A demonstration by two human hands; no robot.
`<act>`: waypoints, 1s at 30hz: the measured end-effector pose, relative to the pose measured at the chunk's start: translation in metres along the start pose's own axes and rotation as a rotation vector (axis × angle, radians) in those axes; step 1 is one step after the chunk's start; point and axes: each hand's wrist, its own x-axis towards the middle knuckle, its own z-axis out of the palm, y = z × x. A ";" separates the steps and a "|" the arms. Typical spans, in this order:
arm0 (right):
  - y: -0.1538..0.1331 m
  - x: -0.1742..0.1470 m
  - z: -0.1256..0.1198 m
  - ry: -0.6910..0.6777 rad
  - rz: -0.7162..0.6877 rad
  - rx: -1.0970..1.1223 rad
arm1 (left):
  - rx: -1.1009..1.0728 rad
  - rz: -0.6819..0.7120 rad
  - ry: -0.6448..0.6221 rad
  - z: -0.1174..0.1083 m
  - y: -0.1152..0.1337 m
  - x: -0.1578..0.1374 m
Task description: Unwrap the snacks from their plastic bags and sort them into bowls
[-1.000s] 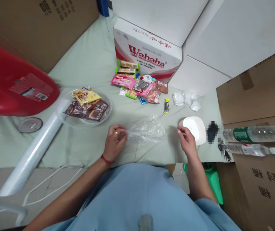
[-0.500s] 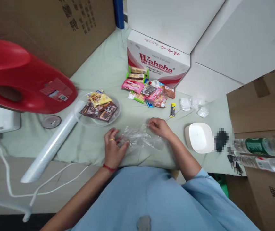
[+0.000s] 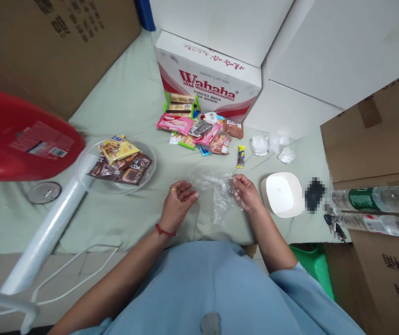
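Observation:
A crumpled clear plastic bag (image 3: 216, 188) hangs between my two hands, low over the cloth near my body. My right hand (image 3: 246, 191) pinches its right side, with film bunched at the fingertips. On the left edge, my left hand (image 3: 178, 204) has thumb and forefinger closed together; the thin film there is hard to make out. Beyond the hands lies a pile of wrapped snacks (image 3: 208, 135). One small yellow-and-dark wrapped bar (image 3: 241, 156) lies apart from it. Left of my hands, a clear round lid or shallow dish (image 3: 81, 172) holds yellow and brown snack packets (image 3: 119, 153).
Right of my right hand stands a white square bowl (image 3: 283, 194). Crumpled plastic bundles (image 3: 259, 145), keys (image 3: 335, 228) and two water bottles (image 3: 363, 199) lie rightward. A Wahaba-style printed carton (image 3: 208, 83) stands behind. A red jug (image 3: 28, 135) and white roll (image 3: 46, 228) are left.
The bag has been lifted and turned, with part now hanging down. My left hand has moved rightward and its thumb has come in to the fingers. The camera view has shifted.

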 end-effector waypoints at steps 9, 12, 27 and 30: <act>0.009 -0.015 -0.011 -0.131 0.167 0.318 | -0.302 -0.268 -0.073 0.027 0.023 0.003; 0.008 -0.019 -0.011 -0.158 0.169 0.331 | -0.258 -0.318 -0.063 0.035 0.025 0.001; -0.023 -0.008 -0.054 0.019 -0.106 -0.019 | 0.116 -0.367 -0.230 -0.038 0.036 -0.006; -0.029 0.002 -0.054 -0.005 -0.201 -0.172 | 0.144 -0.368 -0.195 -0.055 0.037 -0.012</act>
